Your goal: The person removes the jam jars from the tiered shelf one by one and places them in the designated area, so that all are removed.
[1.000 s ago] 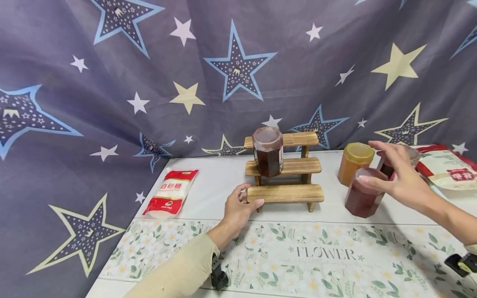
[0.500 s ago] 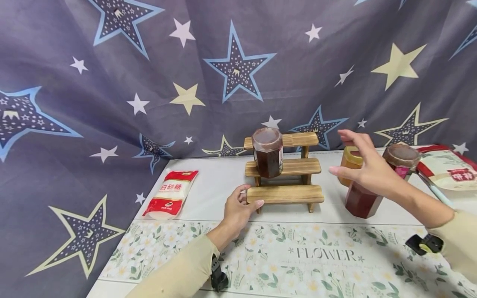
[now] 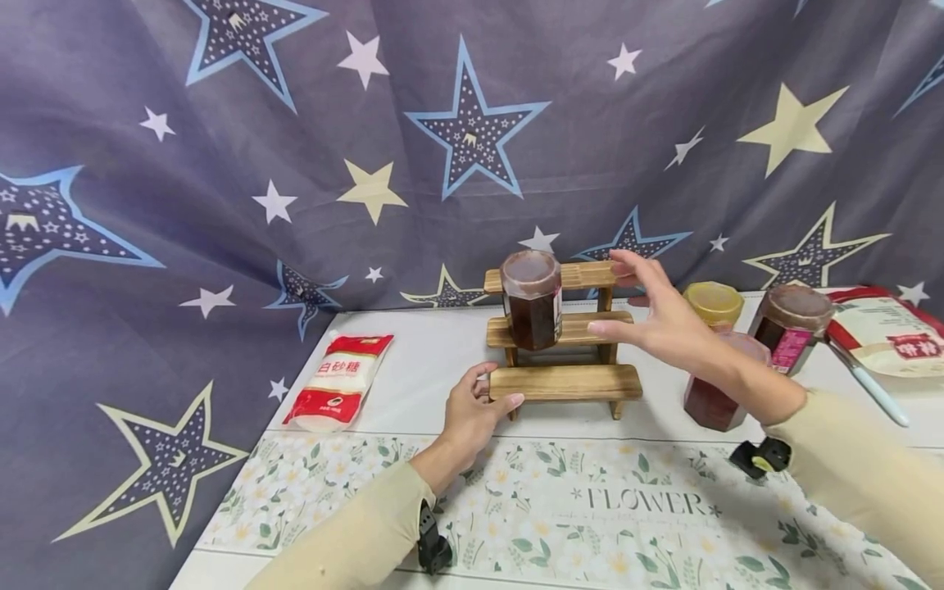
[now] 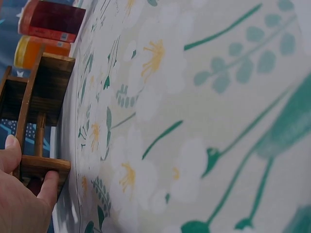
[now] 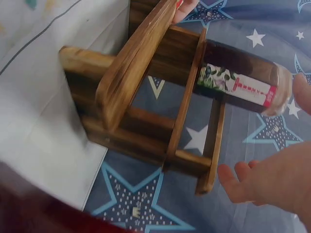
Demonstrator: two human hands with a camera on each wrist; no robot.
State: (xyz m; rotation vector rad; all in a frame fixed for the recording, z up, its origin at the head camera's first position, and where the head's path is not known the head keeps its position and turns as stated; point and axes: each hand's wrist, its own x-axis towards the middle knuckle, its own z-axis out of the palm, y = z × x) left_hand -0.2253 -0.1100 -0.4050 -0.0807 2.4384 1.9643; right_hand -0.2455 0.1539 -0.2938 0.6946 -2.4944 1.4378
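A three-tier wooden display stand (image 3: pixel 566 383) stands on the table. On its middle tier, toward the left, sits a jar of dark jam (image 3: pixel 533 307), its floral label visible in the right wrist view (image 5: pixel 238 85). My left hand (image 3: pixel 472 414) grips the left end of the lowest tier, thumb in front. With fingers spread and holding nothing, my right hand (image 3: pixel 660 324) is at the stand's right end, level with the upper tiers. Its fingertips are close to the stand's edge in the right wrist view; whether they touch, I cannot tell.
Right of the stand are a yellow-lidded jar (image 3: pixel 713 305), a red jam jar (image 3: pixel 711 401) partly behind my right forearm, and a dark jar with a pink label (image 3: pixel 792 328). Beyond lie a light-blue-handled knife (image 3: pixel 878 393) and a red-white bag (image 3: pixel 892 332). A sugar bag (image 3: pixel 341 383) lies left.
My right hand has moved left from above the jars at the right to the stand's right end, its fingers still spread. The left hand and stand have stayed put.
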